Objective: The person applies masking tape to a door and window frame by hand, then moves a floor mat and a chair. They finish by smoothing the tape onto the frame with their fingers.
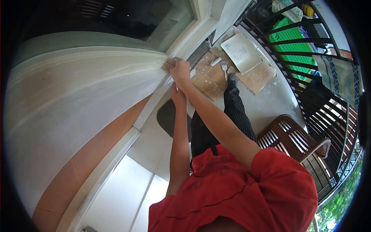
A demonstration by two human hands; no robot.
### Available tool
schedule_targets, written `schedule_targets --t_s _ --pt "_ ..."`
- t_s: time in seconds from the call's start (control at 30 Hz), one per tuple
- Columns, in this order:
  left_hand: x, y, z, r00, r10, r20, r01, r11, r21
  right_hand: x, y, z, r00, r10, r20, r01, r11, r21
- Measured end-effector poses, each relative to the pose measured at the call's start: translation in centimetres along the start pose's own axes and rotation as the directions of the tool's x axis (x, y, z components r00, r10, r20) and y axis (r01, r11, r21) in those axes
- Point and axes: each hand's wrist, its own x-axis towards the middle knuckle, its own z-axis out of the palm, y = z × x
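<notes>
My right hand (179, 70) is at the lower corner of the pale window frame (183, 44), its fingers bent and pressed together against the corner. Whatever they may hold is hidden. Just below it, my left hand (178, 96) is closed near the wall edge under the sill. A small whitish bit shows at its fingertips, too small to name. The pale sill (116, 58) curves away to the left of both hands, and dark window glass (116, 23) lies above it.
On the floor, paint-spotted cardboard (210, 83) carries a white paint tray (241, 52), a small roller (216, 61) and a brush (224, 67), close by my foot (231, 70). A brown plastic chair (286, 133) stands right, beside black railings (297, 40). A dark mat (166, 118) lies below my left arm.
</notes>
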Motion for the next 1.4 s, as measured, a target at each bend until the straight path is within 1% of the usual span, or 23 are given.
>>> schedule_targets --t_s 0.1,0.17,0.2,0.27,0.3,0.37,0.5,0.57,0.6,0.67,0.7,0.77,0.8,0.87,1.0,1.07,1.1,1.17,1.2,1.27,1.3,1.37,1.4 --pt "0.3 -0.6 0.0 1.0 0.023 -0.006 -0.023 1.0 0.01 0.0 -0.1 -0.5 0.999 -0.038 0.019 0.039 0.997 -0.068" --pt "0.3 -1.0 -0.4 1.0 0.016 0.008 -0.017 0.998 0.054 0.0 -0.3 -0.6 0.954 -0.297 -0.03 0.284 0.935 -0.214" --pt "0.3 -1.1 -0.4 1.0 0.016 0.006 -0.016 0.998 0.054 0.0 -0.4 -0.6 0.955 -0.297 -0.028 0.284 0.935 -0.214" --pt "0.2 -1.5 -0.2 0.997 0.077 -0.011 -0.076 0.993 0.087 0.1 -0.7 -0.7 0.962 -0.252 0.107 0.263 0.96 -0.097" --pt "0.4 -1.7 -0.3 0.997 0.079 -0.011 -0.077 0.993 0.085 0.2 -0.8 -0.8 0.961 -0.255 0.107 0.265 0.959 -0.097" --pt "0.8 -1.7 -0.2 0.998 0.058 0.003 -0.058 0.997 0.053 0.3 -1.1 -1.1 0.971 -0.149 0.185 0.162 0.985 -0.056" --pt "1.2 -1.7 -0.1 0.996 0.079 0.035 -0.08 0.997 0.014 0.0 -2.3 -1.8 0.963 -0.186 0.197 0.199 0.979 -0.043" --pt "1.3 -1.9 0.0 1.0 0.004 0.015 -0.004 1.0 0.006 -0.2 -2.9 -1.9 0.956 -0.177 0.235 0.178 0.984 0.014" --pt "1.5 -2.0 0.0 1.0 0.005 0.016 -0.005 1.0 0.005 -0.1 -3.1 -1.8 0.956 -0.178 0.234 0.18 0.984 0.013" --pt "1.5 -2.2 0.1 0.995 0.101 0.009 -0.101 0.989 0.11 0.0 -3.1 -1.5 0.957 -0.2 0.208 0.201 0.979 0.02" --pt "1.5 -2.2 0.0 0.995 0.098 0.009 -0.099 0.989 0.111 0.1 -2.9 -1.4 0.958 -0.198 0.208 0.198 0.98 0.019" --pt "1.5 -1.8 -0.1 0.999 0.024 0.023 -0.025 0.999 0.039 0.6 -2.4 -1.1 0.949 -0.214 0.23 0.221 0.975 -0.007" --pt "1.3 -1.5 -0.1 1.0 0.022 0.021 -0.023 0.999 0.039 0.7 -1.9 -0.9 0.949 -0.212 0.233 0.22 0.975 -0.007" --pt "1.2 -1.1 0.1 0.998 0.061 0.0 -0.061 0.996 0.064 0.7 -1.3 -0.7 0.948 -0.144 0.283 0.195 0.968 -0.158" --pt "1.9 -2.1 -0.7 0.998 0.068 -0.015 -0.067 0.996 0.063 0.2 -0.8 -1.6 0.951 -0.193 0.242 0.231 0.963 -0.14" --pt "2.5 -2.7 -1.4 0.998 0.06 -0.021 -0.053 0.968 0.246 0.4 -1.0 -2.4 0.974 -0.087 0.21 0.102 0.993 -0.063" --pt "2.4 -2.5 -1.5 0.998 0.063 -0.02 -0.056 0.968 0.246 0.5 -1.2 -2.7 0.974 -0.089 0.209 0.104 0.993 -0.061" --pt "2.2 -2.0 -1.5 0.999 -0.015 -0.037 0.025 0.963 0.267 0.8 -1.2 -3.1 0.967 -0.032 0.254 0.058 0.993 -0.098" --pt "2.1 -1.8 -1.4 0.999 -0.015 -0.034 0.023 0.964 0.266 1.0 -1.0 -3.0 0.967 -0.033 0.251 0.06 0.993 -0.099" --pt "2.0 -1.7 -1.3 1.0 -0.01 -0.012 0.012 0.984 0.18 1.1 -0.8 -2.4 0.955 -0.099 0.28 0.155 0.971 -0.184" --pt "2.1 -1.9 -1.3 1.0 -0.009 -0.01 0.01 0.984 0.18 1.3 -0.7 -2.2 0.955 -0.1 0.279 0.156 0.971 -0.184" --pt "2.3 -2.1 -1.2 0.999 0.03 -0.038 -0.019 0.968 0.251 1.5 -0.5 -1.7 0.943 -0.156 0.294 0.239 0.932 -0.272" --pt "2.3 -2.0 -1.2 0.999 0.029 -0.039 -0.018 0.967 0.253 1.6 -0.3 -1.6 0.943 -0.154 0.295 0.238 0.933 -0.272"
